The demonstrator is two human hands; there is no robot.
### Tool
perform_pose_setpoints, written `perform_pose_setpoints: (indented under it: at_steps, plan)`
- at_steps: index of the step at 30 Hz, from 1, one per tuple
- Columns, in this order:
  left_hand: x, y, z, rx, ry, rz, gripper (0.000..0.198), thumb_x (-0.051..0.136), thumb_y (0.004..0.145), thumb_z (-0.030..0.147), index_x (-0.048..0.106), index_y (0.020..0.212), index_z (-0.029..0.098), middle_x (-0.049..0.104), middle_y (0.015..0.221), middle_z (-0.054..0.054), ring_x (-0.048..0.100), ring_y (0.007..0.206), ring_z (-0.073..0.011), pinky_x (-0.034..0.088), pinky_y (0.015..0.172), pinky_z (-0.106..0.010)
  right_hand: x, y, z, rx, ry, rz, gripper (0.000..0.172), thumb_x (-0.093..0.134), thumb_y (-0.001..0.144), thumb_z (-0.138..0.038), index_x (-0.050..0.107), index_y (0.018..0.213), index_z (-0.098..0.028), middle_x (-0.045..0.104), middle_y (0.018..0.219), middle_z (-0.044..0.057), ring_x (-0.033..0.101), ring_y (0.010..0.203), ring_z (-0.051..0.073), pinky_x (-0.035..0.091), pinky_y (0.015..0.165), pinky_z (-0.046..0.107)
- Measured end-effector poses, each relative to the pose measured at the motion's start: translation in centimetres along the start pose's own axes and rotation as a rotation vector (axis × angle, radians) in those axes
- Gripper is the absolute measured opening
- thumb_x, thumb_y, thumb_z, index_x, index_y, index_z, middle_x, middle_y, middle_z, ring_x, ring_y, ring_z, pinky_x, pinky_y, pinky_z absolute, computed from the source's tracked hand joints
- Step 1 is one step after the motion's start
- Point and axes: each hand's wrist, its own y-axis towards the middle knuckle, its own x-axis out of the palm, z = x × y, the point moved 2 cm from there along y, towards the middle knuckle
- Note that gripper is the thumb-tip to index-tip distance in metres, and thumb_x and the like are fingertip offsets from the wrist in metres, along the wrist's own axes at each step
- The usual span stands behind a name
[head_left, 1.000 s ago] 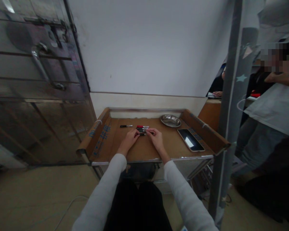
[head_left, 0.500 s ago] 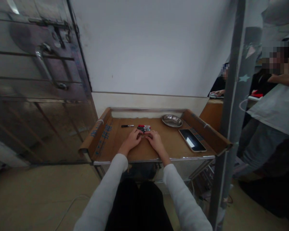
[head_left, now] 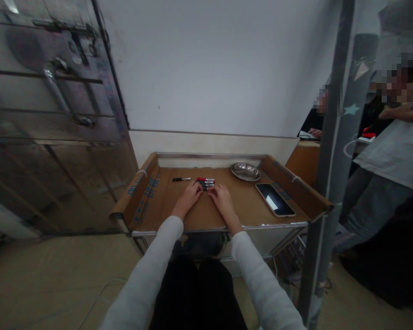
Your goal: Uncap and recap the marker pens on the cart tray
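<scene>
Both my hands rest on a cardboard-lined tray table (head_left: pixel 165 208). My left hand (head_left: pixel 190 195) and my right hand (head_left: pixel 220 198) lie close together, their fingertips at a small bunch of red and black marker pens (head_left: pixel 205 183). The fingers look curled and pinched at the nearest pen, too small to read clearly. One black pen (head_left: pixel 181 179) lies apart to the left of the bunch.
A steel bowl (head_left: pixel 245 171) sits at the back right of the table and a phone (head_left: pixel 274 199) with a lit screen lies at the right. A metal door (head_left: pixel 51 114) stands on the left, a grey post (head_left: pixel 330 151) on the right, with other people beyond it.
My hands drew slightly back toward me half a second ago, then returned to the pens; the bunch of pens and the lone black pen stay where they were.
</scene>
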Motion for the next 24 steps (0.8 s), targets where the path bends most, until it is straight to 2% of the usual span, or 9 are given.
perform_pose_setpoints:
  at_steps: [5, 12, 15, 19, 21, 24]
  plan:
    - [0.3, 0.1, -0.4, 0.011, 0.009, 0.007, 0.008, 0.052, 0.080, 0.011, 0.057, 0.082, 0.018, 0.052, 0.087, -0.003, 0.054, 0.078, -0.0148, 0.047, 0.078, -0.030, 0.1, -0.1, 0.7, 0.050, 0.002, -0.003, 0.009, 0.056, 0.078, -0.015, 0.064, 0.080, -0.019, 0.060, 0.086, 0.006, 0.056, 0.079, 0.020, 0.044, 0.076, 0.033]
    - [0.2, 0.2, -0.2, 0.026, 0.004, 0.006, 0.009, 0.051, 0.082, 0.014, 0.058, 0.084, 0.018, 0.053, 0.087, -0.003, 0.056, 0.077, -0.0145, 0.048, 0.077, -0.029, 0.5, 0.5, 0.4, -0.010, 0.006, -0.006, 0.021, 0.047, 0.078, -0.007, 0.062, 0.084, -0.020, 0.059, 0.092, 0.006, 0.055, 0.085, 0.019, 0.043, 0.081, 0.032]
    - [-0.6, 0.3, -0.2, -0.021, 0.057, 0.123, 0.010, 0.048, 0.085, 0.017, 0.058, 0.085, 0.018, 0.055, 0.088, -0.005, 0.056, 0.081, -0.0169, 0.048, 0.079, -0.031, 0.2, 0.6, 0.2, 0.003, -0.034, 0.010, 0.020, 0.048, 0.078, -0.007, 0.061, 0.087, -0.019, 0.057, 0.093, 0.006, 0.054, 0.086, 0.019, 0.043, 0.081, 0.032]
    - [-1.8, 0.1, -0.8, -0.256, 0.248, 0.348, 0.018, 0.045, 0.083, 0.013, 0.058, 0.096, 0.015, 0.057, 0.100, -0.013, 0.054, 0.098, -0.0251, 0.044, 0.088, -0.042, -0.1, 0.5, 0.4, 0.044, -0.035, 0.035, 0.014, 0.051, 0.079, -0.011, 0.060, 0.087, -0.019, 0.057, 0.092, 0.006, 0.054, 0.083, 0.019, 0.043, 0.079, 0.031]
    - [-2.0, -0.1, -1.4, -0.352, 0.307, 0.391, 0.024, 0.045, 0.082, 0.011, 0.057, 0.102, 0.014, 0.054, 0.114, -0.018, 0.049, 0.110, -0.0307, 0.040, 0.091, -0.048, -0.2, 0.4, 0.6, 0.066, -0.004, 0.068, 0.011, 0.051, 0.080, -0.014, 0.059, 0.086, -0.019, 0.058, 0.091, 0.006, 0.054, 0.080, 0.018, 0.043, 0.077, 0.031]
    - [-1.8, -0.2, -2.0, -0.373, 0.344, 0.393, 0.026, 0.045, 0.082, 0.013, 0.056, 0.106, 0.014, 0.050, 0.124, -0.021, 0.042, 0.119, -0.0344, 0.037, 0.092, -0.054, -0.4, 0.2, 0.8, 0.095, 0.056, 0.120, 0.012, 0.048, 0.083, -0.019, 0.059, 0.086, -0.019, 0.059, 0.088, 0.006, 0.054, 0.076, 0.018, 0.044, 0.073, 0.030]
